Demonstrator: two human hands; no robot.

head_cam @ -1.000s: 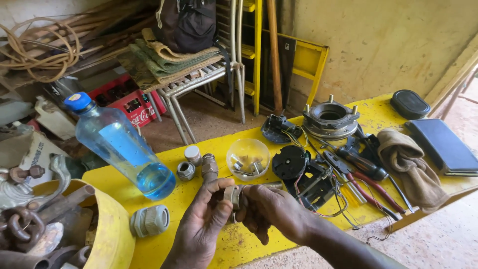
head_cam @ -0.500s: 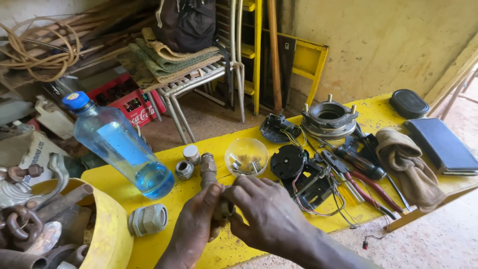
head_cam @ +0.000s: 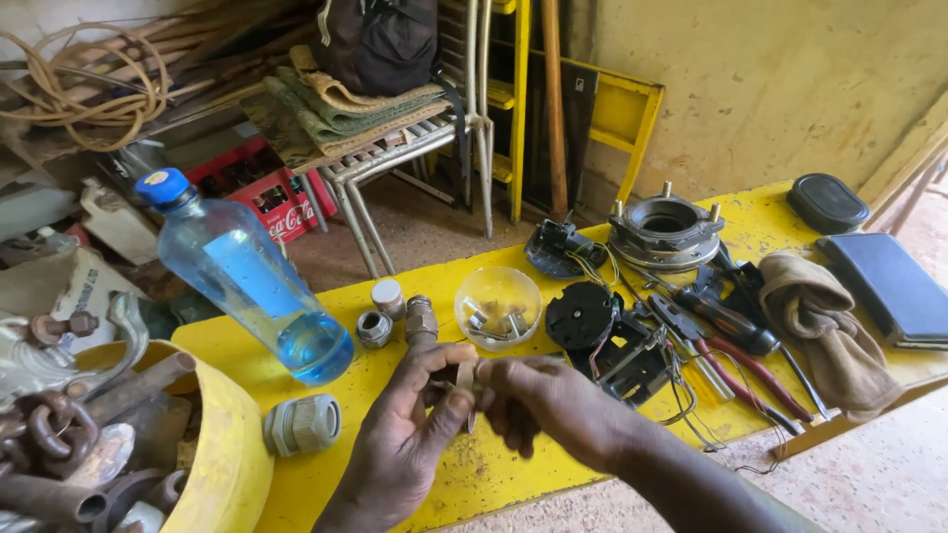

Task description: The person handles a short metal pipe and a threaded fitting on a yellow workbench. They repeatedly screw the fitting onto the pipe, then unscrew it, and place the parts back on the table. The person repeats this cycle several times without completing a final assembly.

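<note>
While a small metal fitting [head_cam: 466, 380] sits pinched between both hands at lower centre of the frame, left hand [head_cam: 410, 439] should brace it and right hand [head_cam: 548, 405] grip firmly, working over the yellow bench [head_cam: 444, 494], clear of the clear bowl [head_cam: 497, 306].

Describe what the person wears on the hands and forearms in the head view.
Both the left hand and the right hand are bare: no gloves, rings or watch show. The forearms are uncovered too, with no sleeve reaching into view.
</note>
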